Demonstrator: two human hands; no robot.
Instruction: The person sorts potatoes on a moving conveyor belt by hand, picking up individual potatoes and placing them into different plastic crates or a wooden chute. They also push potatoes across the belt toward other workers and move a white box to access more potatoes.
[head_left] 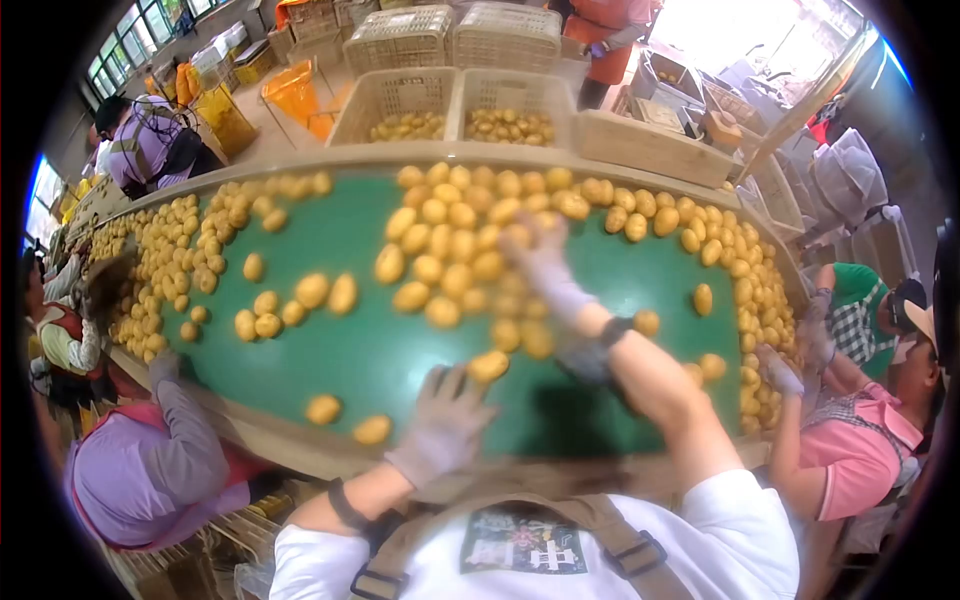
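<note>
Many yellow potatoes (440, 240) lie on a green sorting surface (380, 370). My left hand (440, 415), in a pale glove, rests near the front edge with its fingers spread, just left of and below a single potato (488, 366). My right hand (540, 262), also gloved and blurred by motion, reaches over the right side of the central potato group. Its fingertips are among the potatoes; whether it holds one is unclear. A dark band is on each wrist.
Beyond the far edge stand crates (510, 115) with potatoes and a wooden box (655, 150). Co-workers stand around: one in purple (145, 480) at left, one in pink (860, 450) at right, others farther off. A potato row (755, 300) lines the right rim.
</note>
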